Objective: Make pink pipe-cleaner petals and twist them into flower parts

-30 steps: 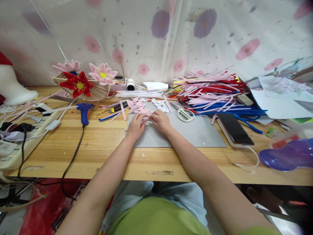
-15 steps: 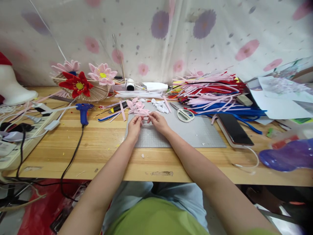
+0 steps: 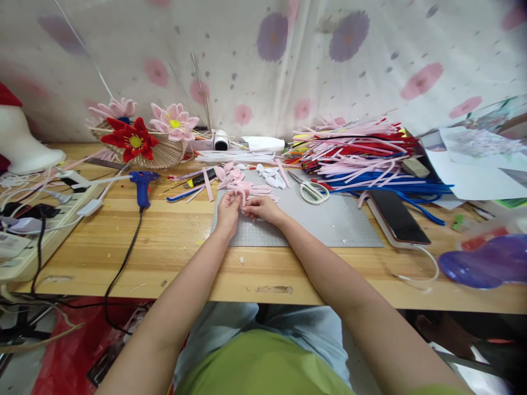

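Observation:
Between my two hands is a pink pipe cleaner [image 3: 243, 196], bent into a curve above the near-left part of the grey cutting mat [image 3: 329, 230]. My left hand [image 3: 229, 209] is closed on it in a pinch. From the other side, my right hand [image 3: 262, 209] pinches its lower part, fingertips close to the left ones. Just beyond the hands lie cut pink strips [image 3: 261, 189], folded pink petals [image 3: 228, 174] and white petals [image 3: 272, 176]. Scissors with pale handles [image 3: 313, 192] rest on the mat to the right.
A blue glue gun [image 3: 142, 188] stands left, its black cord running off the table edge. Piled pipe cleaners [image 3: 354, 142] fill the back right, near a phone [image 3: 399, 216]. Finished flowers [image 3: 135, 141] stand back left, beyond a power strip [image 3: 61, 225]. A purple object [image 3: 486, 260] is far right.
The pink pipe cleaner, held level between the hands before, is now bent into a curve. My right hand has turned and dropped slightly, closer to the left. The view has shifted a little.

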{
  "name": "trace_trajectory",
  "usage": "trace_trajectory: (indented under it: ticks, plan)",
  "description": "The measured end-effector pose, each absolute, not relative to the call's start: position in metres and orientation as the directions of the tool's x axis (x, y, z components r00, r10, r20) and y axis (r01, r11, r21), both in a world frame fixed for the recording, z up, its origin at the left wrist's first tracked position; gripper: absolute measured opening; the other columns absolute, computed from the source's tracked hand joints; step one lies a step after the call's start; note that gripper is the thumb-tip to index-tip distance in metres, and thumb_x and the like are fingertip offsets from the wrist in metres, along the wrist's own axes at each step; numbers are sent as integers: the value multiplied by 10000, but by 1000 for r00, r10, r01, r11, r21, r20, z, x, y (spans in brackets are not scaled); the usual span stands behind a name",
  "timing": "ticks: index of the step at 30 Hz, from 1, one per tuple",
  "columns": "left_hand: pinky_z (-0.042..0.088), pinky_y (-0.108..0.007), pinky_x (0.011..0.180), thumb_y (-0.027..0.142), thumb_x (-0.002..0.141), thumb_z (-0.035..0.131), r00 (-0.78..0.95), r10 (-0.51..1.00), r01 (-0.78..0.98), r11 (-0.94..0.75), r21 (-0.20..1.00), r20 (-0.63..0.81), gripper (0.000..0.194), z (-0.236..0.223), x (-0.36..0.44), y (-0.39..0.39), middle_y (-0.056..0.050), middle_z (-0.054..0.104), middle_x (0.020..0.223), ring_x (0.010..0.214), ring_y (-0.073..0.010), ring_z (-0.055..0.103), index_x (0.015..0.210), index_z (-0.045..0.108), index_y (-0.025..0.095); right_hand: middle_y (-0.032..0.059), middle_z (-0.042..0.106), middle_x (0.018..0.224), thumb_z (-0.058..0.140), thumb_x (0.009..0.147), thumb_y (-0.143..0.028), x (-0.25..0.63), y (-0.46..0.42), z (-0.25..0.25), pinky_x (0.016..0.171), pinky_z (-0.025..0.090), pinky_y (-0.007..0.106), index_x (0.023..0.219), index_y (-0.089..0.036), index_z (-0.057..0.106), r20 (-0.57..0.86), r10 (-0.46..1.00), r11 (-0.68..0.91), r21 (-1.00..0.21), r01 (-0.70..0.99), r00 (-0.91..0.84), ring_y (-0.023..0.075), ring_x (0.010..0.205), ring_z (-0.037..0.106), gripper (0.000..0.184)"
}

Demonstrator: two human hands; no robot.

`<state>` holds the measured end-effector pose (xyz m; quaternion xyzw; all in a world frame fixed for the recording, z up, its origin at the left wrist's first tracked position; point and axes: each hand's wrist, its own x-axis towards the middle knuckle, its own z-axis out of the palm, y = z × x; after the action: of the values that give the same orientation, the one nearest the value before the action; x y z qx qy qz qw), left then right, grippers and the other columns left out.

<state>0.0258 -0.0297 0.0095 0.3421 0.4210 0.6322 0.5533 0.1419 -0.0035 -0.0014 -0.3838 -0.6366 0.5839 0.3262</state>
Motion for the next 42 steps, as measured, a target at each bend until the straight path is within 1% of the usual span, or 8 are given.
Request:
trace_trajectory:
  ticks: [6,12,18,24,28,32,35,42]
  plan:
    - [478,-268,726,247,762,572,-113,992,-428,6,904,-60,124,12,26,-31,-33,686,850,893,-157,633,830,487,188,-33,556,509,683,604,-333,144,-4,5,386,339,177,584,-142,601,-57,870,-1,-993,115,-490,43,395,435,209]
    - [463,-291,789,341,719,635,300,954,-373,131,919,-14,225,10,15,-31,-55,679,777,795,-161,628,799,644,131,-29,542,508,723,572,-294,158,-4,10,348,256,150,660,-115,623,-207,814,-318,-941,-119,-542,24,397,397,223]
    - [467,-296,825,314,691,682,368,929,-360,175,916,-32,172,10,9,-34,-33,648,677,721,-136,608,693,679,142,-43,525,501,757,551,-286,162,-6,11,334,193,129,699,-124,605,-256,706,-444,-886,-132,-660,6,385,338,268]
    - [491,-292,806,218,726,651,220,958,-449,266,853,-183,86,13,6,-31,-52,684,747,707,-120,636,744,673,136,-16,537,534,724,602,-432,163,-4,16,357,220,170,636,-137,591,-244,774,-279,-960,30,-584,33,420,377,325]
    - [513,-335,792,233,738,645,168,964,-430,261,864,-208,113,12,9,-31,-68,694,780,782,-161,665,782,657,130,-51,468,503,684,630,-461,164,-3,20,376,176,191,624,-159,549,-64,931,-56,-998,32,-361,30,405,310,331]
    - [537,-277,623,247,719,666,163,961,-323,267,908,-225,155,12,13,-35,-54,675,690,680,-165,669,812,660,122,-39,542,614,705,598,-441,157,-5,22,465,308,193,670,-172,506,100,910,85,-995,-56,-403,63,520,450,342]
    - [536,-249,586,260,706,678,191,952,-296,287,911,-237,171,12,12,-36,-60,683,714,675,-158,668,809,664,123,-40,531,590,698,591,-466,154,-4,20,478,315,197,619,-175,455,128,902,113,-992,-59,-413,72,537,456,381]
    - [523,-201,552,213,693,694,327,901,-210,365,907,-287,133,19,4,-37,-93,695,790,735,-164,669,769,677,106,-59,475,520,649,649,-502,162,-3,14,403,208,190,679,-168,484,16,872,8,-1000,-19,-490,41,419,347,374]
